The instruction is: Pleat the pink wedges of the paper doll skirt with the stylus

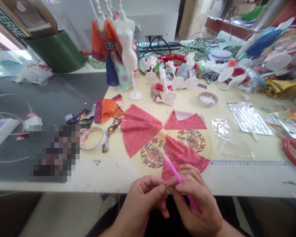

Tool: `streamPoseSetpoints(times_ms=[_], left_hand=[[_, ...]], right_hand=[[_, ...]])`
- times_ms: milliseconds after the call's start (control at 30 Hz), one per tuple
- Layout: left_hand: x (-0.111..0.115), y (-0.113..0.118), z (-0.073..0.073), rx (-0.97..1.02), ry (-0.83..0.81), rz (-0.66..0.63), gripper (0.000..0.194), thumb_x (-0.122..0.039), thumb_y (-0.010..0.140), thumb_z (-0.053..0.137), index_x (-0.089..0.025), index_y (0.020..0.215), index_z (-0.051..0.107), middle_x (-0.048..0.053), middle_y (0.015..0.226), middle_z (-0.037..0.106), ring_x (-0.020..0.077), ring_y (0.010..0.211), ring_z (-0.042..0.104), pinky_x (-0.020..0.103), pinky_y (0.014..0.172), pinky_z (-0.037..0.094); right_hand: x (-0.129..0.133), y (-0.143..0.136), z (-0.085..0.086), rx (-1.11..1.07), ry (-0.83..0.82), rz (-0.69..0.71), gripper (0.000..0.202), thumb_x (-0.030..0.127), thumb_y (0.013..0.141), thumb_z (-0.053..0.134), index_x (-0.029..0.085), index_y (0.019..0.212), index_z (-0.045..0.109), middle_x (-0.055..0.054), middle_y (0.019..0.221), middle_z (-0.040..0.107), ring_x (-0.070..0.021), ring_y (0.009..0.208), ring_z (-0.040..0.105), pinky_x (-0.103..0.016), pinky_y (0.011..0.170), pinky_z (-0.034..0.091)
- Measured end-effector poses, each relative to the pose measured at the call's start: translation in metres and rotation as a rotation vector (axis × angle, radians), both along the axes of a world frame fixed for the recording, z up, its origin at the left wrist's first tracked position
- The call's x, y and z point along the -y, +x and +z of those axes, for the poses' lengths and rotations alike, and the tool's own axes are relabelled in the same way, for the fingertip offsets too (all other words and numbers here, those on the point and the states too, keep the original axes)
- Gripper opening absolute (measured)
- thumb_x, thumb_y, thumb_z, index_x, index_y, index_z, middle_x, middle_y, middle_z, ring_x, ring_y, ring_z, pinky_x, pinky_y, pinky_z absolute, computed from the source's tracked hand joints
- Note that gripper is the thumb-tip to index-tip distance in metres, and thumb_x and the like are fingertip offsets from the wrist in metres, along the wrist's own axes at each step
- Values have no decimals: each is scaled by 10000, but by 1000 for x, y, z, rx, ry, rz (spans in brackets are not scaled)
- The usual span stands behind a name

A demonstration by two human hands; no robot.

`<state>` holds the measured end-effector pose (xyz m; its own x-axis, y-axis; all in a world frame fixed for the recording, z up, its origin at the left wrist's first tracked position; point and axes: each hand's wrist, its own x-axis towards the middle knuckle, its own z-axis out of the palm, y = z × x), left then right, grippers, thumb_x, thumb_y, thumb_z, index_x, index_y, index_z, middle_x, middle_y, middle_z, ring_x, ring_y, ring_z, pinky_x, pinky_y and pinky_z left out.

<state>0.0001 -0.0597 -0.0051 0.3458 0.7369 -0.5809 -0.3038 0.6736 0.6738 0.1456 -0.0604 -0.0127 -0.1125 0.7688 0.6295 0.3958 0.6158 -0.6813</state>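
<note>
Pale tabletop (pixel 108 179) spreads out under lots of little craft bits. The right hand (pixel 199 197) is curled up almost closed, with a pink pen-like tool (pixel 174 169) tucked in it. The tool slants: its fat end is low and to the right, and its thin pale tip points up and to the left, away from the person. The left hand (pixel 148 194) has its thumb and finger pinched together, with the other fingers loosely bent. Both hands' fingertips meet, but I can't tell what tiny thing, if any, is between them. Just past the fingers lies a big round red and yellow cloth piece (pixel 151 154), with red swirly wedges and flower circles. It is straight ahead of both hands, and the right hand looks closer, with its fingers by the bottom red wedge. The tool's tip is over the cloth, but I can't tell if it touches. Farther out, a tape roll (pixel 83 140) sits to the left, and a clear ruler (pixel 246 163) and red scissor handles (pixel 287 152) are to the right. At the back, a white doll form (pixel 127 42) stands beside an orange and blue doll dress (pixel 111 67).
</note>
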Motion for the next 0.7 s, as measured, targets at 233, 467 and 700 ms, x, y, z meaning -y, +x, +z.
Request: streamPoseSetpoints(times_ms=[233,467,700], left_hand=[[0,-2,-1,-90,61,-17,175,-290,728,689,-125,734,633,-15,539,571,85,457,535,193,511,399],[-2,0,4,-10,-10,30,180,-279,713,685,-136,652,594,-30,505,525,81,436,482,198,474,400],[-5,0,5,-21,-21,51,184,-285,729,669,-133,664,589,-26,508,525,80,439,478,201,476,409]], right_hand=[[1,-1,2,77,47,-25,293,-49,696,516,194,857,484,21,698,643,-123,650,594,-364,785,469],[4,-5,-7,-204,-70,-5,368,-83,724,520,182,979,516,-27,857,665,-159,803,606,-374,782,477],[8,6,-10,-181,-87,-10,331,-46,768,498,152,1028,545,-57,891,669,-188,892,597,-406,844,462]])
